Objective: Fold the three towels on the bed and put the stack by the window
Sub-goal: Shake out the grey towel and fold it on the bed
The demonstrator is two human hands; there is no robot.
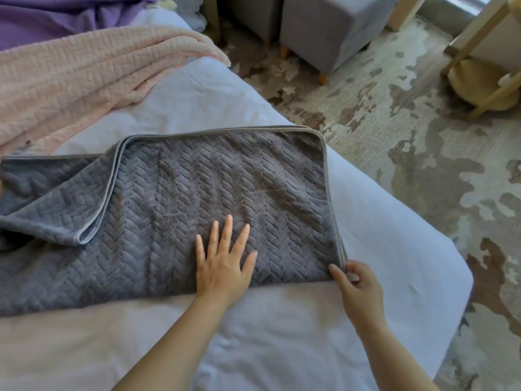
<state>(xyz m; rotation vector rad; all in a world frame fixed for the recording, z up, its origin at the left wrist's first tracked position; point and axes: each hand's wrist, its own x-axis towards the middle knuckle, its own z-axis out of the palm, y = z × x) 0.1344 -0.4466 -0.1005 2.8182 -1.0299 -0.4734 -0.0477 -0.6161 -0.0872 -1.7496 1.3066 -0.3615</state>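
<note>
At the far left I see a purple towel (42, 21) bunched in the top corner of the bed (211, 103), and just below it a pink towel (84, 77) lying loose and rumpled, reaching toward the bed's far edge. Neither is folded.

Closer to me, the grey towel (169, 193) spreads across the white bed. Its right part is doubled over, the top layer's piped edge running in a curve from the far side down to a folded corner at left; the left part lies single and wrinkled, running out of view.

My left hand (222, 266) lies flat on the grey towel near its near edge, fingers spread, palm down, gripping nothing. My right hand (358, 289) is just beside it at the towel's near right corner, its grip closed in a pinch on the piped edges where the layers meet, thumb and fingertips touching the cloth.

To the right the bed ends and a mottled rug (423, 165) covers the floor. Two grey stools (324, 32) stand on it at the top, and a wooden stand (479, 66) is at the top right, beside what looks like a window; I cannot tell more of it.
</note>
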